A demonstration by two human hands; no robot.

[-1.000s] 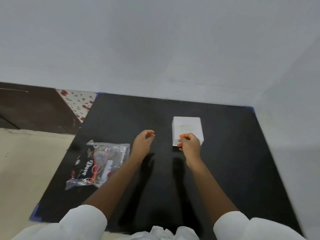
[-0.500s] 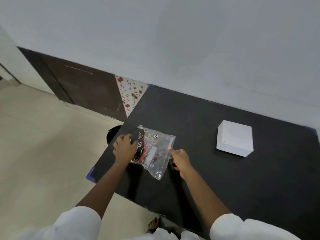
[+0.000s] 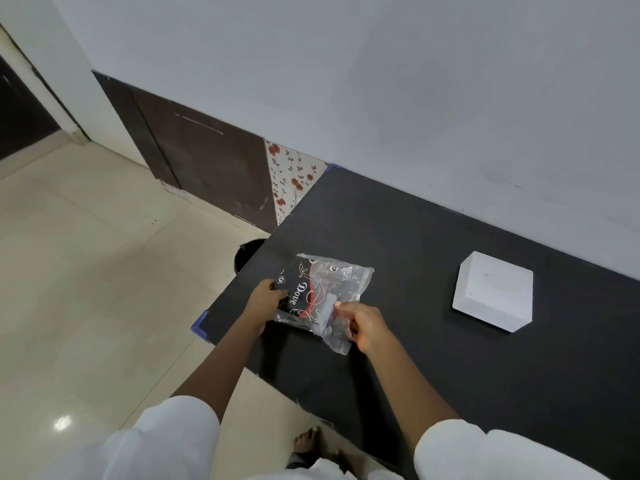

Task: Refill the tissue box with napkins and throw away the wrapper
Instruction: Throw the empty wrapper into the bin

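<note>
The word "Dove", in white serif lettering, runs down the black printed panel of a clear plastic wrapper (image 3: 323, 296) on the dark tabletop (image 3: 433, 358); the word stands sideways to the camera. Small round white marks sit on the same panel above and beside the word, too small to read. Red and gold swirls cross the print but form no legible letters. The white tissue box (image 3: 493, 291) well to the wrapper's right shows no readable print on the faces in view.
</note>
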